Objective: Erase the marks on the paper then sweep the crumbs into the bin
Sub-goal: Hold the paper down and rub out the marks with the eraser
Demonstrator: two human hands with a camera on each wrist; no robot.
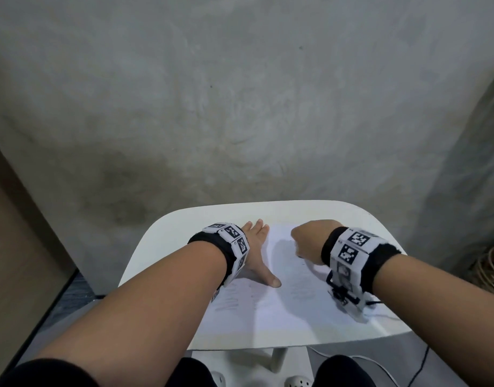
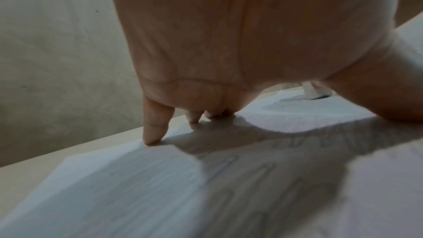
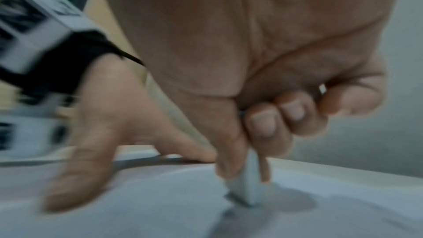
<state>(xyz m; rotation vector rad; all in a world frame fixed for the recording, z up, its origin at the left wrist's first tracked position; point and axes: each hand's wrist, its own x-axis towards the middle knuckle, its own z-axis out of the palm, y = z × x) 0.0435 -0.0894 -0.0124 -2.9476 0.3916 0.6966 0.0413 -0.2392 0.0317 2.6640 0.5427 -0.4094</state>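
Observation:
A white sheet of paper [image 1: 271, 311] lies on the small white table [image 1: 162, 241]. Faint pencil scribbles [image 1: 231, 298] show on its near part. My left hand [image 1: 261, 252] lies flat on the sheet's left side, fingers straight and thumb spread, and presses it down [image 2: 201, 100]. My right hand [image 1: 301, 241] is curled over the sheet's far right part. In the right wrist view, thumb and forefinger of that hand [image 3: 247, 174] pinch a white eraser [image 3: 248, 189] whose tip touches the paper [image 3: 160, 214]. Dark specks [image 2: 283, 105] lie beside the eraser [image 2: 317, 91]. No bin is in view.
A grey concrete wall stands right behind the table. A brown board [image 1: 17, 247] leans at the left. A thin black cable [image 1: 379, 303] runs off the table's right edge. A wicker object [image 1: 491, 272] sits at the far right, a white power strip [image 1: 298, 382] under the table.

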